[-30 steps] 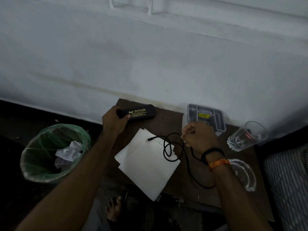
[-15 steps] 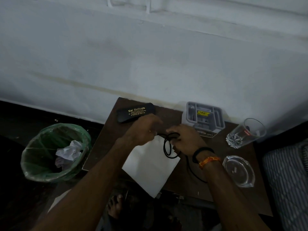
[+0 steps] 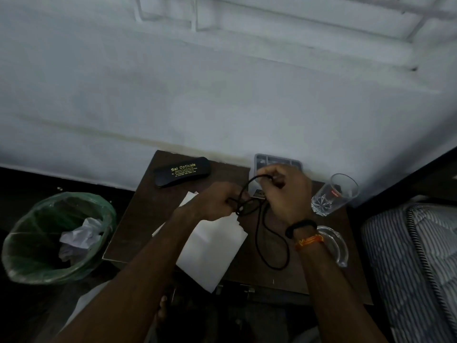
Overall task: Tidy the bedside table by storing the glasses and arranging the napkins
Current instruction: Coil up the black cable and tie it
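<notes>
Coiling cable above the napkins

Both my left hand (image 3: 217, 201) and right hand (image 3: 284, 191) are pinching the cable (image 3: 262, 233); its trailing loop is risking dragging the napkins (image 3: 212, 246) below my hands, glasses case (image 3: 182, 171) lying beyond-left.

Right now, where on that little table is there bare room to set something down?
Bare table shows left of the napkins, below the case. The right side is crowded: cable, tumbler, glass dish, grey box.
</notes>
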Demonstrator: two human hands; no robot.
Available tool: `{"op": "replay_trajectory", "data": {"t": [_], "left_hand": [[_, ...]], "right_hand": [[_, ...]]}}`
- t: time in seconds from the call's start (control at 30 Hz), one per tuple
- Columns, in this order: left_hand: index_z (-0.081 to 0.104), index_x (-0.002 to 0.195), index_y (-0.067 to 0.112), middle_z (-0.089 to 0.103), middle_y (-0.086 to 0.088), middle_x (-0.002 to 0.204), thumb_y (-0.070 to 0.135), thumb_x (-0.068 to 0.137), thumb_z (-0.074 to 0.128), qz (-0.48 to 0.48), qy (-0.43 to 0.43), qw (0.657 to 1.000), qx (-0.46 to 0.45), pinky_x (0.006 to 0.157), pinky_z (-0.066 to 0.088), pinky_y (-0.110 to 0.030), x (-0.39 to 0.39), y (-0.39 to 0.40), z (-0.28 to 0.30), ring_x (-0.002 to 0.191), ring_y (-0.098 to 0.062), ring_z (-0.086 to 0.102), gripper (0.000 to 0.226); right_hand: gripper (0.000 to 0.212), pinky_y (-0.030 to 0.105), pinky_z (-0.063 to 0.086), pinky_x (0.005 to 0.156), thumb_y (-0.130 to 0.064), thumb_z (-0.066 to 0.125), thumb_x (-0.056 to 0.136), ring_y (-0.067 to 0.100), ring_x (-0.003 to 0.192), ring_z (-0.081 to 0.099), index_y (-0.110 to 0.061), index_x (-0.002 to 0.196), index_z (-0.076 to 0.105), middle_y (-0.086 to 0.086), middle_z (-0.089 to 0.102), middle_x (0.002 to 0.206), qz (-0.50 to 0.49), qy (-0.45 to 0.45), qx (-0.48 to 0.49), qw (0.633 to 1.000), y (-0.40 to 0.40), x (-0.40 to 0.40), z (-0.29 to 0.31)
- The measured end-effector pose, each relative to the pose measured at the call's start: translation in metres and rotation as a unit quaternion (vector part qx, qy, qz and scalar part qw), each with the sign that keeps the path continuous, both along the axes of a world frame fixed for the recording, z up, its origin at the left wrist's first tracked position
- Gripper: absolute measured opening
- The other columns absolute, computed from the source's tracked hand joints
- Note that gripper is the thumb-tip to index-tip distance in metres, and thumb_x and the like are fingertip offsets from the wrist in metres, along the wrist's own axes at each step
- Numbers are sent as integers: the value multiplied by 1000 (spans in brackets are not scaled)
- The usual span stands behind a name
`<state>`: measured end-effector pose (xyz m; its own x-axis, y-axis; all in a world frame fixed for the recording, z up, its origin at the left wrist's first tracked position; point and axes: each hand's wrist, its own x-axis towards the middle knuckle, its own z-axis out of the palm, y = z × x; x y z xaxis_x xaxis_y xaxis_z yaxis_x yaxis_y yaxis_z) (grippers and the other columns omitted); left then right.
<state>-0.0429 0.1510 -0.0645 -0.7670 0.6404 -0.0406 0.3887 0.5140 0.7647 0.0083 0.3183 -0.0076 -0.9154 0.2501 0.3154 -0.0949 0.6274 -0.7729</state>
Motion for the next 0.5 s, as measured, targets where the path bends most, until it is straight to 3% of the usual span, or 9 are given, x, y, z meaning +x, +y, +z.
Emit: {"op": "replay_trajectory", "data": {"t": [0.07,0.13,0.2,0.3,0.37,0.43,0.5], "left_hand": [[72,96,29,68,19,90,-2,86,63,18,-23,999,31,77,47,-11,5,1,8,87,8,63,33],[73,101,22,68,20,90,-6,87,60,48,-52,996,60,77,47,-7,11,0,15,85,13,62,33],[72,105,17,70,14,90,-6,85,61,73,-72,991,87,76,51,-11,15,-2,19,82,8,65,32],[71,96,19,72,7,88,20,89,68,90,-34,990,107,75,55,-25,21,-4,28,84,0,68,8],[70,92,14,72,1,85,33,93,62,105,-6,986,132,75,55,-39,25,-4,33,84,-10,69,20],[66,86,8,70,-4,79,27,95,59,137,-9,973,183,77,53,-46,27,-2,38,80,-17,67,22],[67,96,5,73,-6,81,16,95,58,160,-32,956,245,83,54,-41,29,1,45,86,-19,70,14]], "right_hand": [[18,37,59,73,-13,72,78,6,77,67,-30,80,74,-12,72,84,-43,47,-49,997,4,1,6],[17,43,59,70,-23,71,80,12,75,69,-40,81,72,-9,72,83,-69,91,-92,989,8,2,11],[13,44,59,67,-31,71,83,17,75,70,-44,85,70,-6,73,85,-88,124,-126,980,11,2,15],[9,43,59,65,-29,72,85,20,71,71,-31,93,75,-1,75,85,-122,158,-170,965,10,1,23],[14,41,59,65,-28,71,87,21,68,69,-18,95,77,5,74,78,-129,161,-200,958,11,2,28],[20,35,55,60,-28,69,89,18,58,63,-11,96,77,8,69,66,-111,154,-219,957,12,4,31],[20,29,48,55,-26,69,90,14,50,55,-9,96,76,7,62,58,-90,139,-249,954,13,6,33]]}}
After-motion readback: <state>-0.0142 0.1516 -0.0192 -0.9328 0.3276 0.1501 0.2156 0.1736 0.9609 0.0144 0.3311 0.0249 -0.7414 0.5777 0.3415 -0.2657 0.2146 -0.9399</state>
